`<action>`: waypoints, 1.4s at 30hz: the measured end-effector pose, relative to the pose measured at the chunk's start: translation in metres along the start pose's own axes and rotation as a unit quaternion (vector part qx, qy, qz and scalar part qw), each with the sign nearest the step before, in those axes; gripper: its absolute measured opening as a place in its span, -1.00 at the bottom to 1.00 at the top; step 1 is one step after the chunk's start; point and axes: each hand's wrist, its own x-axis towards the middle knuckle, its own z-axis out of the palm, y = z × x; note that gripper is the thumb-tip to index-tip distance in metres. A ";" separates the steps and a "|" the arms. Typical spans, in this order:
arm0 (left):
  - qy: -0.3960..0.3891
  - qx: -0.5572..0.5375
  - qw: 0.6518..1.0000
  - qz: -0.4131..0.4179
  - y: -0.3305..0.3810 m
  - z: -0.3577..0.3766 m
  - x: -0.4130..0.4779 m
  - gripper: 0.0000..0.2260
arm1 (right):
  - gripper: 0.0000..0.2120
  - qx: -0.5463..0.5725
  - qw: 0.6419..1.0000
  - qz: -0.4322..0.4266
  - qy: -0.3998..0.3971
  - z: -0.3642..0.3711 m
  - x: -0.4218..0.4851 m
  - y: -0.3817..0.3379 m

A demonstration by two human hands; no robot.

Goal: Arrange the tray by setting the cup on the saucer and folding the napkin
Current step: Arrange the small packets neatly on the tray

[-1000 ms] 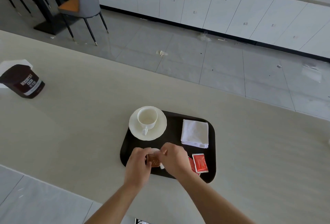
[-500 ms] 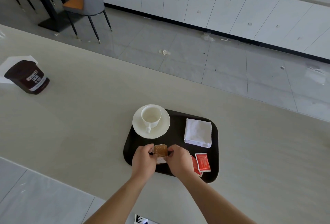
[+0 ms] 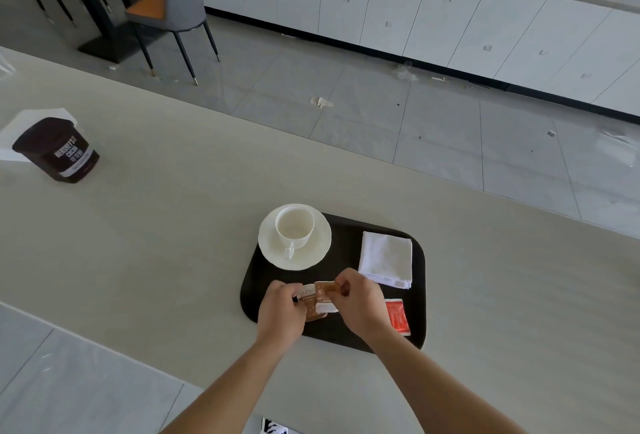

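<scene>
A white cup (image 3: 294, 231) stands upright on a white saucer (image 3: 313, 253) at the back left of the black tray (image 3: 346, 243). A folded white napkin (image 3: 386, 258) lies at the tray's back right. Over the tray's front, my left hand (image 3: 281, 310) pinches a brown-and-white packet (image 3: 307, 298), and my right hand (image 3: 360, 302) pinches a second brown packet (image 3: 325, 296) beside it. A red sachet (image 3: 397, 316) lies flat right of my right hand.
The tray sits on a long pale counter (image 3: 156, 225). A dark Hershey's cocoa tub (image 3: 57, 149) lies tilted at the far left on white paper. Beyond the counter are grey floor tiles, a chair (image 3: 173, 14) and white cabinets.
Both hands stay over the tray's front. The brown packets between my fingers have been pulled apart and turned, and now show as two side by side.
</scene>
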 end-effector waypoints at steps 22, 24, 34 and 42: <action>0.012 -0.008 1.000 -0.019 -0.002 0.002 0.010 -0.82 | -0.67 -0.139 0.983 0.103 -0.054 0.000 -0.014 -0.011; 0.016 -0.006 1.000 -0.013 -0.002 0.002 0.009 -0.80 | -0.73 -0.114 0.993 0.029 -0.024 0.004 -0.009 -0.011; 0.020 -0.028 0.998 -0.045 -0.003 0.001 0.011 -0.74 | -0.87 -0.023 0.997 0.064 -0.023 0.026 -0.006 -0.015; 0.025 0.010 0.998 -0.053 0.007 0.003 0.012 -0.76 | -0.61 -0.034 0.998 0.028 -0.038 0.023 0.002 -0.016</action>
